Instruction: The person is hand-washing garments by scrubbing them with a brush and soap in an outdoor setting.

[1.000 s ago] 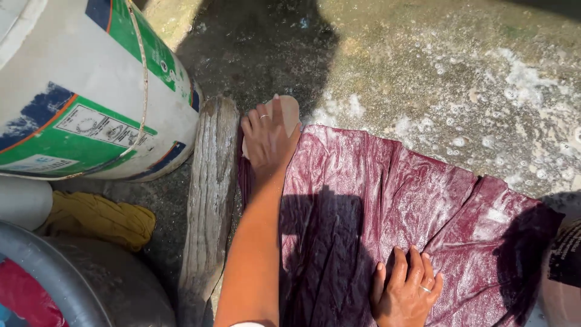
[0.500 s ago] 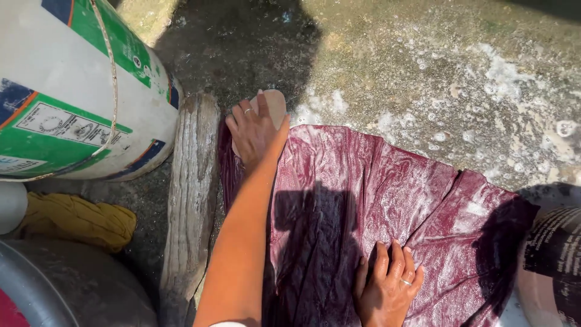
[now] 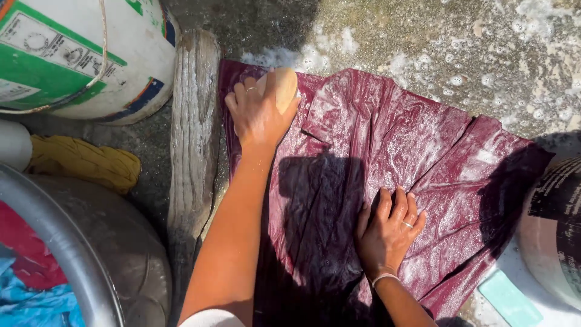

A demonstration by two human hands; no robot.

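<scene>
Maroon cloth (image 3: pixel 387 163), wet and glistening, lies spread flat on the rough concrete ground (image 3: pixel 423 36), and everything else in the head view sits around it. Patches of white suds (image 3: pixel 339 51) dot the concrete just beyond the cloth's far edge.

Near the cloth's far left corner the left hand (image 3: pixel 261 109) is curled around a pale tan bar of soap (image 3: pixel 283 88), fingers wrapped over it and pressing it down onto the fabric; a ring shows on one finger. The left forearm runs back along the cloth's left side toward the camera.

On the near middle of the cloth the right hand (image 3: pixel 387 230) rests palm down, fingers close together and flat against the fabric, pinning it. It wears a ring and a thin white band at the wrist. The person's shadow falls across the cloth between the two hands.

Touching the cloth's left edge is a weathered wooden plank (image 3: pixel 193 121), lying lengthwise. Left of the plank stands a white bucket with green and blue markings (image 3: pixel 91 54). Nearer the camera, also left of the cloth, a crumpled yellow rag (image 3: pixel 85 166) lies beside a large metal basin (image 3: pixel 72 254) holding red and blue clothes.

Right of the cloth, partly cut off by the frame, stands a rounded dark and pale vessel (image 3: pixel 554 224), and a flat teal block (image 3: pixel 509 301) lies just off the cloth's near right corner.
</scene>
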